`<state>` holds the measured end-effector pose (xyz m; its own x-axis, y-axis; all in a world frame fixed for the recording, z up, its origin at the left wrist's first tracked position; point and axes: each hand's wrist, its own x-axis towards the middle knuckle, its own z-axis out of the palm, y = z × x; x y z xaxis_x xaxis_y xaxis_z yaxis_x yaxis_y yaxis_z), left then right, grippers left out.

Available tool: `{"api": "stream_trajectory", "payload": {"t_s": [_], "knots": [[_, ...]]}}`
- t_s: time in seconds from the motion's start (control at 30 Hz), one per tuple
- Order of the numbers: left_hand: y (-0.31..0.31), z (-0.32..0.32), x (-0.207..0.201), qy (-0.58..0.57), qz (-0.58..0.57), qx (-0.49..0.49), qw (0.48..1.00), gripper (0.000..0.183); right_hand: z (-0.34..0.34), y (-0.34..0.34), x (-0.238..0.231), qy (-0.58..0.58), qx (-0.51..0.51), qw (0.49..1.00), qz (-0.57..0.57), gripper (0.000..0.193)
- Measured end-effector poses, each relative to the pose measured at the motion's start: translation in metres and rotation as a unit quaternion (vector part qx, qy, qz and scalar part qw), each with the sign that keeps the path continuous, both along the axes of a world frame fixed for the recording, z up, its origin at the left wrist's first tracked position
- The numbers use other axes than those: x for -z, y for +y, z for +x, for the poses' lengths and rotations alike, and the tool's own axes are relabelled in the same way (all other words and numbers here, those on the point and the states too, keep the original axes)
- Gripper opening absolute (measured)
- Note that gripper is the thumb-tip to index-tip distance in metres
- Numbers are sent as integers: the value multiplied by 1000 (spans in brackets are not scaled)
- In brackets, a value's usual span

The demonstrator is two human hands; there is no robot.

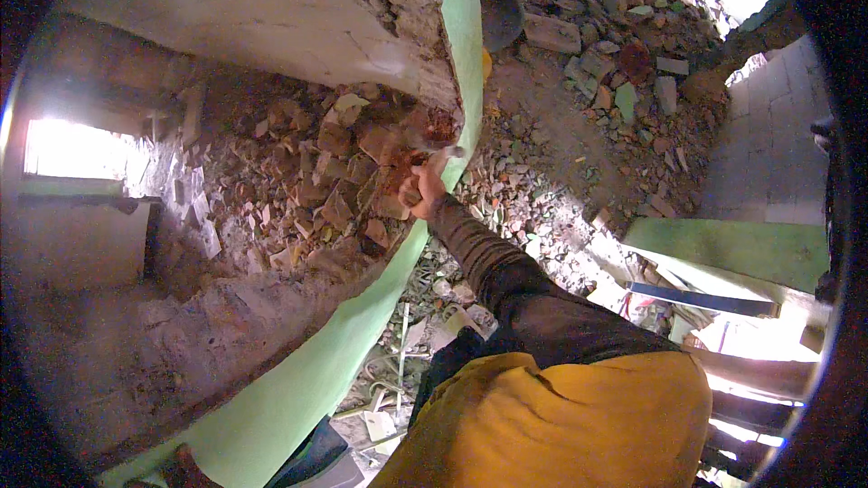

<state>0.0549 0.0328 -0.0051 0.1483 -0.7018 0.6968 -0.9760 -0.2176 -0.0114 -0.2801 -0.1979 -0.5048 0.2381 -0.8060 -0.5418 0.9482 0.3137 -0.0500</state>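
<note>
My right hand [423,192], at the end of a dark sleeve, reaches to the broken edge of a green-painted wall [380,294]. Its fingers are closed round what looks like a hammer [445,157], whose pale end points right; most of the handle is hidden. Just beyond the hand, exposed red brick [440,126] shows in the broken wall end. At the lower left, part of my left hand [185,470] shows dark against the green wall; its fingers are too cut off to read.
Broken brick rubble [316,172] fills the gap in the wall, and more debris [597,72] lies at the far right. A dark round pan [501,20] stands beside the wall. A green-edged slab [732,248] and a dark board [703,299] lie to the right.
</note>
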Motion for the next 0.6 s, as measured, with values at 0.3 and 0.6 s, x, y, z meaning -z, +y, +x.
{"api": "stream_trajectory", "payload": {"t_s": [0.3,0.6], "knots": [[5,17,0,-9,-13,13,1000,126,-29,114,-14,-32,-49,996,-69,27],[1,20,3,29,-32,23,999,128,-23,216,97,32,243,945,218,33]]}}
